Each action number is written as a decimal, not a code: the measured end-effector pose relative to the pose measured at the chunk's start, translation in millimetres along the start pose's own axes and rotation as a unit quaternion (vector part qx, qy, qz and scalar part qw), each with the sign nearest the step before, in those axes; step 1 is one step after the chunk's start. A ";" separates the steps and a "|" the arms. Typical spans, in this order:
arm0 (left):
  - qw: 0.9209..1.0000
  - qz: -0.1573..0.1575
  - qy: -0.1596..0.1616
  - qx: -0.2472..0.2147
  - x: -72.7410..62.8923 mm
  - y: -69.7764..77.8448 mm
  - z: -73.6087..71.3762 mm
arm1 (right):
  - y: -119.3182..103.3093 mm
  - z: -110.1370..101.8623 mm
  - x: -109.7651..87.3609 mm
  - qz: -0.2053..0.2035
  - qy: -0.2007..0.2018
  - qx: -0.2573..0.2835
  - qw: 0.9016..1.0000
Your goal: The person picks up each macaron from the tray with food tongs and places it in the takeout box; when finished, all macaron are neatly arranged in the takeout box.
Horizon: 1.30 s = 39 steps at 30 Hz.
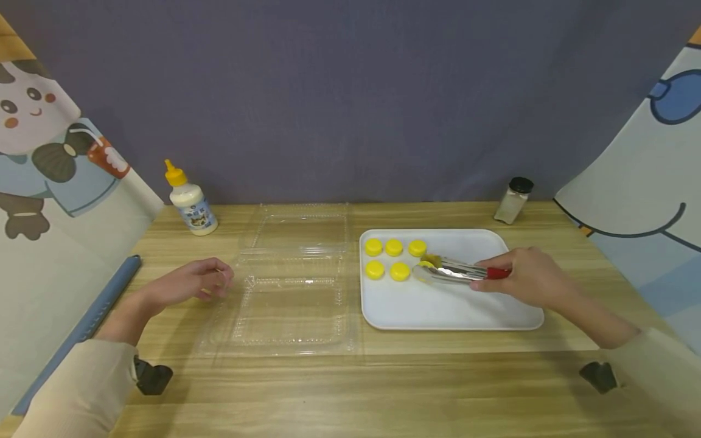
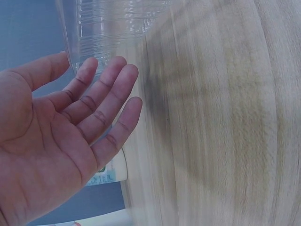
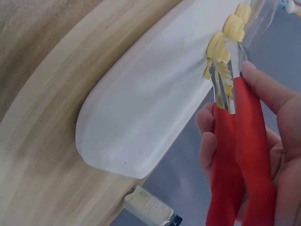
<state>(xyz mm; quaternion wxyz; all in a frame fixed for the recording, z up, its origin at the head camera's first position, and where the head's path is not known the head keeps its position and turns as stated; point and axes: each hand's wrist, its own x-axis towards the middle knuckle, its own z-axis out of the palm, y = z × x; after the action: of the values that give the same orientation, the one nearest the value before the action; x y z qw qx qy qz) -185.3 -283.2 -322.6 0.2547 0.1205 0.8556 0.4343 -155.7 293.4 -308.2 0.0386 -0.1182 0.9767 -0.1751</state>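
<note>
My right hand (image 1: 528,277) grips a pair of metal tongs (image 1: 462,275) by the red handles (image 3: 254,150). The tong tips are spread at either side of a yellow macaron-like piece (image 1: 425,265) on the white tray (image 1: 438,313). Several more yellow round pieces (image 1: 400,271) lie in two rows at the tray's left end. Beside the left edge of a clear plastic clamshell box (image 1: 296,350), my left hand (image 1: 188,281) hovers over the table, holding nothing. In the left wrist view its palm (image 2: 47,136) shows with the fingers loosely bent. The box stands unfolded, lid to the back.
A white squeeze bottle with a yellow cap (image 1: 191,204) stands at the back left. At the back right, behind the tray, is a small jar with a black lid (image 1: 512,201). A dark cloth (image 1: 350,103) hangs along the table's back edge.
</note>
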 end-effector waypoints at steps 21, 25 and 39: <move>1.000 0.002 -0.004 -0.002 1.6 -2.6 -0.7 | -2.4 -0.9 -3.4 -0.039 0.061 -0.008 0.997; 1.000 0.002 -0.004 -0.003 1.6 -2.9 -0.8 | -7.5 -7.3 -3.1 -0.054 0.067 -0.002 0.996; 1.000 0.002 -0.006 -0.001 1.9 -3.0 -1.0 | -51.9 -31.6 9.6 -0.076 0.053 -0.029 0.995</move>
<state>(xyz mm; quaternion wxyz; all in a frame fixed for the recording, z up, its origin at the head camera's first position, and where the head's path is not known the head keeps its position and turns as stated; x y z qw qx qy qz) -187.3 -284.9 -325.2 0.2592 0.1250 0.8533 0.4348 -157.5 254.3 -260.7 -0.0302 -0.1837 0.9702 -0.1552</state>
